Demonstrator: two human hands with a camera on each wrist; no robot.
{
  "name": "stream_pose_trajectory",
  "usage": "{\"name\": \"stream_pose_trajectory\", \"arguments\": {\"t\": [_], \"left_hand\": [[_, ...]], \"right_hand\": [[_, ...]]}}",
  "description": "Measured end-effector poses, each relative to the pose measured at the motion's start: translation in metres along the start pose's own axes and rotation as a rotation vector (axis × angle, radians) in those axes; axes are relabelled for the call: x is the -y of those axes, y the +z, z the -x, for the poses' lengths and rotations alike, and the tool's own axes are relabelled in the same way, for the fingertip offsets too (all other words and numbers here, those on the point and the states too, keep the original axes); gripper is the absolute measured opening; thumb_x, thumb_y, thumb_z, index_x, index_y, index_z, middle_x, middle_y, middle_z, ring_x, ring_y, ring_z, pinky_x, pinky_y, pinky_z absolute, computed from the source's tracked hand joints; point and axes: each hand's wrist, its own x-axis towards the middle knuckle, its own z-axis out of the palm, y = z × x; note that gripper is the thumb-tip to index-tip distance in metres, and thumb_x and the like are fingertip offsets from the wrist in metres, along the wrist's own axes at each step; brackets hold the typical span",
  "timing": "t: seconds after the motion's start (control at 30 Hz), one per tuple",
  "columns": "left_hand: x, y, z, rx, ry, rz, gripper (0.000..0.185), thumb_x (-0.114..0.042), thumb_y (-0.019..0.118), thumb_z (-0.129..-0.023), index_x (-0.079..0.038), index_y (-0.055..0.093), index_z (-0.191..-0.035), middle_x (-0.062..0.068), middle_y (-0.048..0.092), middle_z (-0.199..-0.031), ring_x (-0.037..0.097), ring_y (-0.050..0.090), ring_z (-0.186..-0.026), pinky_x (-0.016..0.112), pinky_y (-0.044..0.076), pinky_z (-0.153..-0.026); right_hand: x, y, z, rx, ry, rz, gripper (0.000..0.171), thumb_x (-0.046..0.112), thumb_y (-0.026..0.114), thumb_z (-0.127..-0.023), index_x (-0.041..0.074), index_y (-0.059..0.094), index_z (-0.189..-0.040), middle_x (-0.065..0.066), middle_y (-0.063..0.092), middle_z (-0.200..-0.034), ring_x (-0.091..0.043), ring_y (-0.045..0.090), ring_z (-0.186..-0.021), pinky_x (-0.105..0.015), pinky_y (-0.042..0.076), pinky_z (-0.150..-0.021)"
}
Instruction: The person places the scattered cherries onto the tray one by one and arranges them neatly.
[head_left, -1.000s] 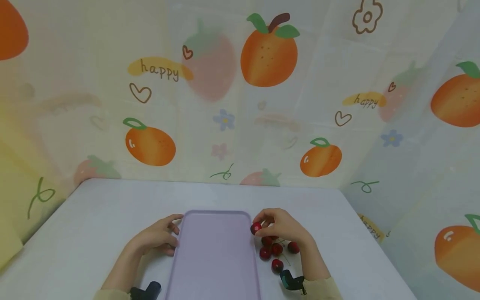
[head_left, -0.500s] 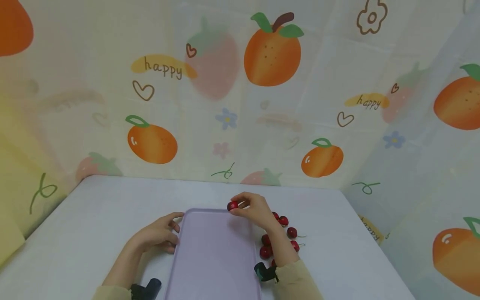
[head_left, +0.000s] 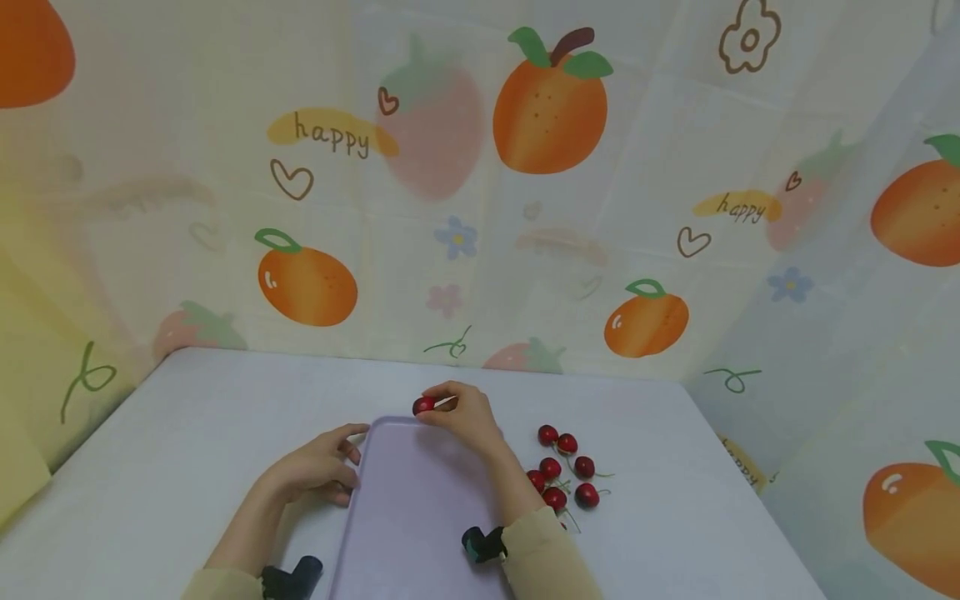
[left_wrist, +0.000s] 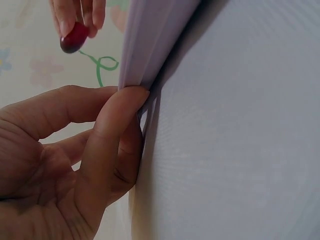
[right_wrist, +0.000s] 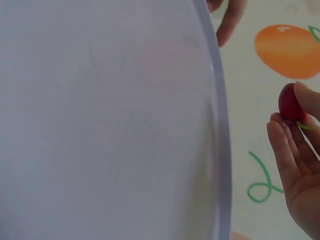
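Red fruit: a small glossy red cherry (head_left: 423,406) is pinched in the fingertips of the right hand (head_left: 463,414), held above the far rim of the flat lilac plastic tray (head_left: 420,508).
Cherry's lie: it sits at the fingertips' left end, its green stem tucked back toward the palm.
Tray's axis: long side runs away from the person; the cherry is at its far left corner.
Left hand (head_left: 315,472): fingers curled on the tray's left edge, steadying it.
Nearer hand: the right.
Loose cherries (head_left: 564,469): a cluster on the white table (head_left: 187,433), right of the tray.
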Motion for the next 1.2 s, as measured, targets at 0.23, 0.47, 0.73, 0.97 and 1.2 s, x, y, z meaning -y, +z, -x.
{"name": "stream_pose_trajectory", "arguments": {"t": [0.23, 0.47, 0.73, 0.97, 1.2], "left_hand": [[-0.002, 0.001, -0.001, -0.009, -0.012, -0.01, 0.09, 0.008, 0.068, -0.071, -0.004, 0.029, -0.152, 0.015, 0.046, -0.106, 0.018, 0.053, -0.061, 0.03, 0.058, -0.057], [-0.003, 0.001, 0.0, 0.003, -0.001, 0.013, 0.09, 0.009, 0.067, -0.071, -0.003, 0.028, -0.152, 0.015, 0.046, -0.106, 0.018, 0.054, -0.062, 0.03, 0.058, -0.057], [-0.002, 0.0, -0.001, 0.002, 0.0, 0.007, 0.089, 0.008, 0.068, -0.072, -0.003, 0.029, -0.152, 0.015, 0.047, -0.107, 0.018, 0.055, -0.062, 0.031, 0.059, -0.058], [-0.003, 0.0, 0.0, 0.005, 0.001, 0.011, 0.089, 0.009, 0.067, -0.072, -0.004, 0.028, -0.152, 0.015, 0.046, -0.106, 0.017, 0.054, -0.061, 0.03, 0.059, -0.058], [-0.004, 0.0, 0.003, 0.016, 0.021, 0.03, 0.09, 0.009, 0.067, -0.071, -0.002, 0.028, -0.151, 0.015, 0.046, -0.105, 0.018, 0.055, -0.062, 0.03, 0.059, -0.058]], "right_hand": [[0.001, 0.023, -0.005, -0.001, 0.0, -0.045, 0.032, 0.021, 0.083, -0.077, 0.015, 0.075, -0.107, -0.005, 0.075, -0.105, -0.011, 0.073, -0.084, -0.017, 0.054, -0.069], [0.005, 0.038, -0.004, 0.026, -0.014, -0.058, 0.03, 0.017, 0.082, -0.078, 0.011, 0.074, -0.106, -0.009, 0.076, -0.104, -0.013, 0.074, -0.086, -0.014, 0.053, -0.067], [0.0, 0.047, -0.006, 0.058, -0.038, -0.016, 0.029, 0.013, 0.082, -0.077, 0.008, 0.075, -0.105, -0.01, 0.077, -0.097, -0.007, 0.07, -0.081, -0.013, 0.052, -0.068], [-0.004, 0.051, -0.005, 0.084, -0.066, 0.043, 0.03, 0.018, 0.084, -0.076, 0.01, 0.074, -0.104, -0.005, 0.077, -0.089, 0.002, 0.062, -0.074, -0.014, 0.05, -0.071], [-0.008, 0.054, -0.003, 0.099, -0.067, 0.114, 0.032, 0.022, 0.084, -0.075, 0.013, 0.075, -0.104, -0.002, 0.074, -0.086, 0.003, 0.057, -0.072, -0.014, 0.047, -0.069]]}}
